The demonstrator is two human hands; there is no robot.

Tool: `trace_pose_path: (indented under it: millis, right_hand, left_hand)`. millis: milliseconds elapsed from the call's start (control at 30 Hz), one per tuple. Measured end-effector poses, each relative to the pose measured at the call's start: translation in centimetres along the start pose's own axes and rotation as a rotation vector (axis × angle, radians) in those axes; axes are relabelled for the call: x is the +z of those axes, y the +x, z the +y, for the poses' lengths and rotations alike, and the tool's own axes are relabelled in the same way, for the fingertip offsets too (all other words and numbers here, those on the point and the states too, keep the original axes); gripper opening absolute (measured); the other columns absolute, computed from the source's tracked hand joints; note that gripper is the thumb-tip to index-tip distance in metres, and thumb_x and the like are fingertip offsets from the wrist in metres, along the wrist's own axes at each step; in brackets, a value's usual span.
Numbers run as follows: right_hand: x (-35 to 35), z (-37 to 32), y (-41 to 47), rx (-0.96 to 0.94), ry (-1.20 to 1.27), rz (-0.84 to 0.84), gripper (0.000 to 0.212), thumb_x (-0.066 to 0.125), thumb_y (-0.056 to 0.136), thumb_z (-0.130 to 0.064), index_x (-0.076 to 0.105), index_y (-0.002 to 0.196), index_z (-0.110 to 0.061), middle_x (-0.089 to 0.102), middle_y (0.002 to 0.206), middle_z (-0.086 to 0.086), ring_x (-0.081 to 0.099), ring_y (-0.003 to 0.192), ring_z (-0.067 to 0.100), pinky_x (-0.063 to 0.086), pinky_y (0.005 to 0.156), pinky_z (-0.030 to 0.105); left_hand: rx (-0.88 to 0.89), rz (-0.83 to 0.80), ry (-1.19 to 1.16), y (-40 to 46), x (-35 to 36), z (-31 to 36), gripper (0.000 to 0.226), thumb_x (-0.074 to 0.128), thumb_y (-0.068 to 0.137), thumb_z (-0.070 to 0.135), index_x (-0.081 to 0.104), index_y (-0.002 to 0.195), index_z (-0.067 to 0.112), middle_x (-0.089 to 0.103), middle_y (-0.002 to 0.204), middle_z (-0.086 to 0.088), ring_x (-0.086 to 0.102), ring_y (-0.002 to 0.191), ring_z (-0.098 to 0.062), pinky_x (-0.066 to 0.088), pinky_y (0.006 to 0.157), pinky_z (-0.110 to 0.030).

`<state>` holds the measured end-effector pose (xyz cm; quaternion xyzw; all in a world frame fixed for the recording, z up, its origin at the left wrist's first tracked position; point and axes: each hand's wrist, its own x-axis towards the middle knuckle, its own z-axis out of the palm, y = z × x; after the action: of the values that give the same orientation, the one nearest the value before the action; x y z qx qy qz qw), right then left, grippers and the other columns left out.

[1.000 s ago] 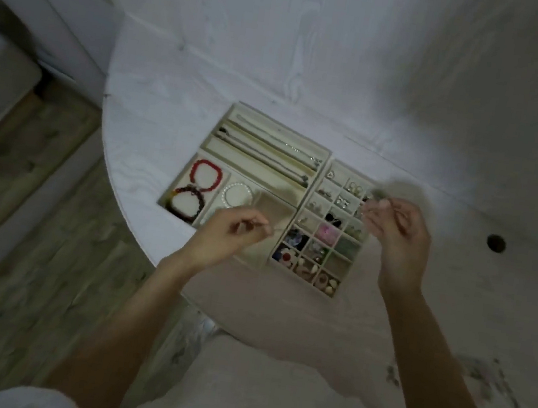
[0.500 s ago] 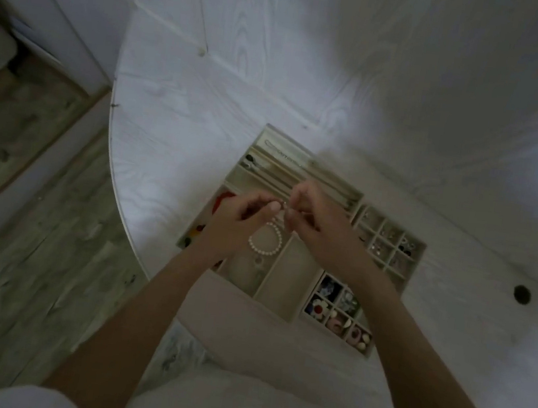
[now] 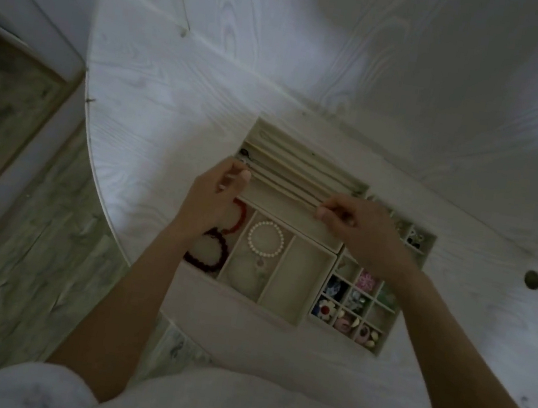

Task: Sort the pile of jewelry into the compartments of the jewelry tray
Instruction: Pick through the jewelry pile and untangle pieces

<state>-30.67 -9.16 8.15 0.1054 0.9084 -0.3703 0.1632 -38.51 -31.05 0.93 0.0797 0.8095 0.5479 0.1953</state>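
Note:
A beige jewelry tray (image 3: 280,312) lies on the white table. Its far part has long slots holding thin chains. My left hand (image 3: 213,199) pinches one end of a thin necklace (image 3: 284,185) at the slots' left end. My right hand (image 3: 357,226) pinches the other end at the right, so the chain is stretched over a long slot. A pearl bracelet (image 3: 266,239) rests in a middle compartment. Red (image 3: 240,217) and dark bead bracelets (image 3: 210,257) sit in the left compartment, partly under my left wrist. Small square cells (image 3: 355,306) at the right hold earrings and charms.
The white wood-grain table (image 3: 156,112) has a curved edge at the left, with floor (image 3: 14,237) below. A white wall (image 3: 386,47) rises behind the tray. A round hole (image 3: 532,279) is in the tabletop at the right.
My hands were together above the pearl bracelet; they have moved apart and farther out, stretching the necklace across the long slots. The camera has come closer to the tray.

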Motion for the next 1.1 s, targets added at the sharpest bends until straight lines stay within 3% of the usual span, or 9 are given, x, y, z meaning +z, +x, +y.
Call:
trace_pose_path:
  millis: [200, 300, 400, 533, 600, 700, 800, 1000, 1100]
  right_hand:
    - [-1.4, 3.9, 0.3, 0.120, -0.097, 0.054, 0.019, 0.057, 0.092, -0.030, 0.069, 0.093, -0.015, 0.058, 0.072, -0.007, 0.045, 0.060, -0.002, 0.032, 0.057, 0.010]
    - [-0.9, 4.5, 0.1, 0.162, -0.077, 0.043, 0.022, 0.059, 0.091, -0.030, 0.072, 0.101, -0.014, 0.067, 0.088, 0.001, 0.055, 0.071, 0.009, 0.037, 0.062, 0.016]
    - [0.5, 4.9, -0.3, 0.162, -0.141, 0.040, 0.022, 0.060, 0.091, -0.028, 0.072, 0.105, -0.016, 0.069, 0.102, 0.001, 0.054, 0.082, 0.007, 0.035, 0.066, 0.017]
    - [3.0, 5.3, -0.3, 0.134, -0.199, 0.134, 0.019, 0.059, 0.092, -0.023, 0.070, 0.105, -0.015, 0.069, 0.105, 0.003, 0.059, 0.090, 0.011, 0.037, 0.077, 0.017]
    - [3.8, 5.2, -0.3, 0.103, -0.207, 0.206, 0.013, 0.060, 0.090, -0.018, 0.068, 0.099, -0.012, 0.069, 0.093, 0.005, 0.062, 0.083, 0.018, 0.047, 0.074, 0.026]
    - [4.2, 5.4, -0.5, 0.053, -0.238, 0.288, 0.005, 0.062, 0.088, -0.013, 0.061, 0.089, -0.009, 0.064, 0.077, 0.006, 0.056, 0.067, 0.018, 0.047, 0.061, 0.031]
    - [4.5, 5.8, -0.6, 0.009, -0.277, 0.318, 0.005, 0.066, 0.085, -0.013, 0.064, 0.086, -0.009, 0.065, 0.079, 0.006, 0.058, 0.068, 0.021, 0.049, 0.060, 0.033]
    - [4.6, 6.1, -0.9, -0.011, -0.396, 0.400, 0.010, 0.074, 0.078, -0.012, 0.066, 0.083, -0.007, 0.060, 0.097, 0.013, 0.052, 0.053, 0.015, 0.029, 0.049, 0.014]
    - [4.7, 5.7, -0.5, -0.046, -0.426, 0.421, 0.007, 0.077, 0.074, -0.011, 0.070, 0.077, -0.011, 0.058, 0.092, 0.013, 0.052, 0.061, 0.017, 0.025, 0.045, 0.010]
  left_hand:
    - [0.092, 0.139, 0.399, 1.8, -1.5, -2.6, 0.013, 0.058, 0.093, 0.027, 0.065, 0.090, 0.017, 0.050, 0.081, 0.006, 0.046, 0.078, -0.013, 0.036, 0.071, -0.028]
    - [0.151, 0.145, 0.498, 2.0, -1.5, -2.9, 0.018, 0.065, 0.088, 0.029, 0.071, 0.086, 0.012, 0.052, 0.079, -0.001, 0.049, 0.078, -0.019, 0.038, 0.069, -0.030]
    - [0.225, 0.168, 0.585, 2.3, -1.8, -2.8, 0.015, 0.075, 0.078, 0.028, 0.073, 0.077, 0.013, 0.056, 0.072, -0.004, 0.050, 0.069, -0.020, 0.033, 0.069, -0.029]
    - [0.277, 0.141, 0.692, 3.1, -2.2, -2.5, 0.015, 0.081, 0.070, 0.027, 0.073, 0.071, 0.015, 0.056, 0.069, -0.004, 0.052, 0.068, -0.023, 0.022, 0.068, -0.026]
    - [0.304, 0.126, 0.726, 3.4, -2.3, -2.5, 0.014, 0.082, 0.069, 0.027, 0.073, 0.071, 0.016, 0.056, 0.069, -0.004, 0.051, 0.069, -0.023, 0.022, 0.067, -0.026]
    - [0.334, 0.122, 0.764, 3.7, -2.4, -2.8, 0.014, 0.080, 0.071, 0.029, 0.073, 0.074, 0.017, 0.056, 0.072, -0.004, 0.051, 0.071, -0.024, 0.021, 0.068, -0.027]
    - [0.350, 0.132, 0.768, 3.9, -2.5, -3.1, 0.017, 0.075, 0.076, 0.034, 0.074, 0.078, 0.018, 0.057, 0.077, -0.006, 0.052, 0.074, -0.025, 0.026, 0.069, -0.028]
    - [0.353, 0.160, 0.730, 3.4, -2.9, -2.3, 0.016, 0.073, 0.080, 0.033, 0.072, 0.082, 0.017, 0.060, 0.088, -0.003, 0.055, 0.081, -0.020, 0.035, 0.060, -0.026]
    - [0.309, 0.127, 0.689, 4.1, -3.0, -1.9, 0.020, 0.076, 0.077, 0.033, 0.068, 0.083, 0.016, 0.058, 0.092, -0.004, 0.053, 0.085, -0.019, 0.037, 0.062, -0.027]
